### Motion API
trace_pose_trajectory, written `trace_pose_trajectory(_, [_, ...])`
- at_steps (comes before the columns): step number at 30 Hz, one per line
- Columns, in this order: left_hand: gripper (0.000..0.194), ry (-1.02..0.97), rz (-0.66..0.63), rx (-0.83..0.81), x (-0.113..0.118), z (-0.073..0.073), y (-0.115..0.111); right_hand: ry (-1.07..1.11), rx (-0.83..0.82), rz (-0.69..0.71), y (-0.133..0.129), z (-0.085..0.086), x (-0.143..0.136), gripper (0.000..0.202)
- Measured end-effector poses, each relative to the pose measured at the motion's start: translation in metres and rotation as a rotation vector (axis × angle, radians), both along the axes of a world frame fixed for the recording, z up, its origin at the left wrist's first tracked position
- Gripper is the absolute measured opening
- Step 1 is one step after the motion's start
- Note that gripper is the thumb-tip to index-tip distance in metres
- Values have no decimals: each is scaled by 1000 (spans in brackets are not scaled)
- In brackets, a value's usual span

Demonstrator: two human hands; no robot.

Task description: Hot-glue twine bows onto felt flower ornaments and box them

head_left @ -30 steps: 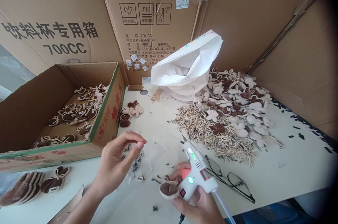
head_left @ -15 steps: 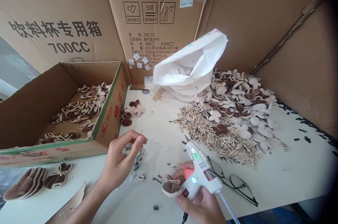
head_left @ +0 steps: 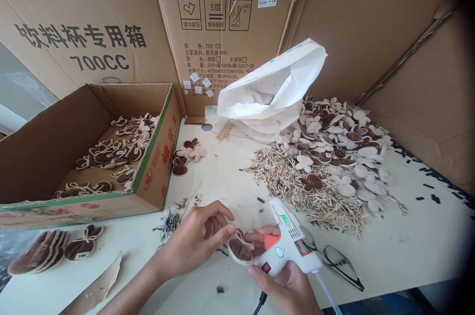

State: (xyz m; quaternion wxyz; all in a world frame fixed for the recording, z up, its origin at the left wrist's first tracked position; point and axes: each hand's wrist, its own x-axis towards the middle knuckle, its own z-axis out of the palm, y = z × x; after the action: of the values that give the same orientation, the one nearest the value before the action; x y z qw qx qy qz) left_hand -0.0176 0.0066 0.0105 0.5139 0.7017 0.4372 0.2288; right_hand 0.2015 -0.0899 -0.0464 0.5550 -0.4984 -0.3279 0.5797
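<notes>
My right hand [head_left: 285, 280] is wrapped round a white hot glue gun [head_left: 287, 240] with an orange trigger, its nozzle pointing up and away. The same hand's fingertips also hold a small brown felt shoe [head_left: 240, 249] with a pale rim and a cream string bow, left of the gun. My left hand [head_left: 196, 238] is at the shoe's upper left edge, thumb and forefinger drawn together; whatever is between them is too small to make out. Below it, a torn cardboard strip [head_left: 98, 283] lies by my forearm.
An open carton [head_left: 152, 156] of finished little shoes stands left; stacked brown soles [head_left: 40, 253] lie before it. At right are a heap of felt pieces [head_left: 345, 131], a pile of cream strings [head_left: 311, 201] and eyeglasses [head_left: 339, 263]. Behind stands a white bag [head_left: 260, 102]; tall cardboard surrounds the table.
My left hand has moved right and down to the little shoe, uncovering a tangle of dark threads. The right hand still holds the glue gun and shoe; the view has shifted slightly.
</notes>
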Motion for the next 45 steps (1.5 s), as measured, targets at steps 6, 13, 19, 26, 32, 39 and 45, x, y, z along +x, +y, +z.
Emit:
trace_pose_trajectory(6, [41, -262, -137, -364, 3, -4, -4, 51, -37, -15, -2, 1, -5, 67])
trace_pose_trajectory(13, [42, -361, -21, -351, 1, -5, 0, 73, 19, -35, 3, 6, 0, 60])
trace_pose_trajectory(19, [42, -390, 295, -233, 2, -7, 6, 45, 89, 55, 2, 9, 10, 38])
trace_pose_trajectory(26, [42, -458, 446, -231, 2, -6, 5, -143, 37, 132, -4, 10, 7, 39])
trace_pose_trajectory(32, [39, -484, 401, -233, 3, -3, 3, -117, -4, 198, -9, 5, 6, 41])
trace_pose_trajectory(39, [39, -522, 366, -239, 4, -4, 2, -155, -81, 226, -8, 9, 9, 52])
trace_pose_trajectory(45, [41, -519, 378, -248, 3, -4, -1, -147, -95, 203, -9, 10, 7, 54])
